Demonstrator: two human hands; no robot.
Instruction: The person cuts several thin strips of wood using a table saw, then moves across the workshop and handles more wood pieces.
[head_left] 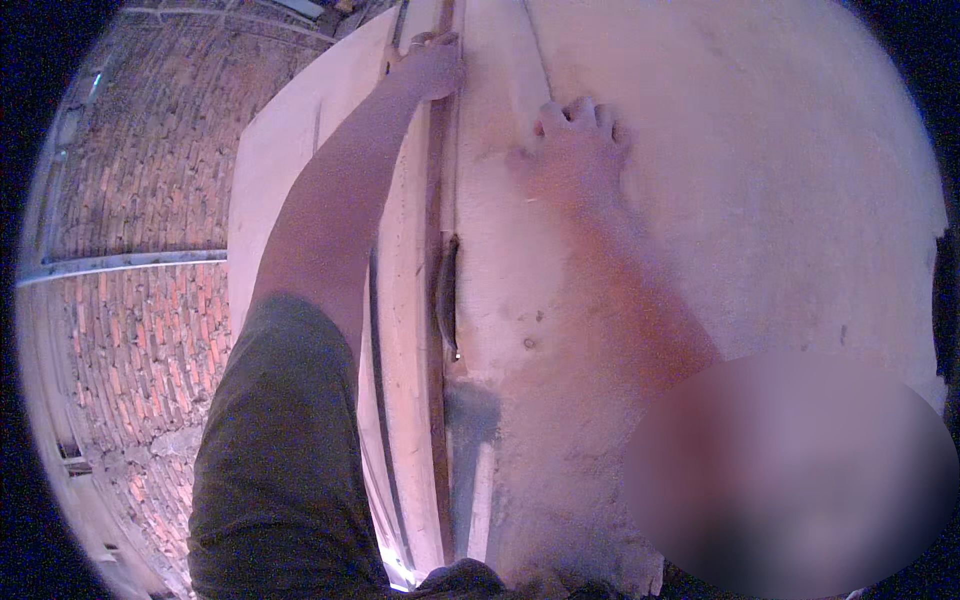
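Observation:
My left hand (432,68) is stretched far ahead, its fingers bent round a long narrow wooden strip (436,190) that runs lengthwise through the scene. To the right of the strip lies a broad pale wooden panel (760,200). On that panel rests my right hand (580,145), fingers apart and slightly bent, with nothing seen in it. Along the strip, nearer to me, sits a dark curved thing (448,295); whether it is a handle or a gap I cannot tell. What lies beneath the right palm is hidden.
Brickwork (150,350) fills the left side, crossed by a pale narrow bar (130,265). Another pale board (290,130) lies left of the strip, partly behind my left arm. A blurred patch covers the lower right.

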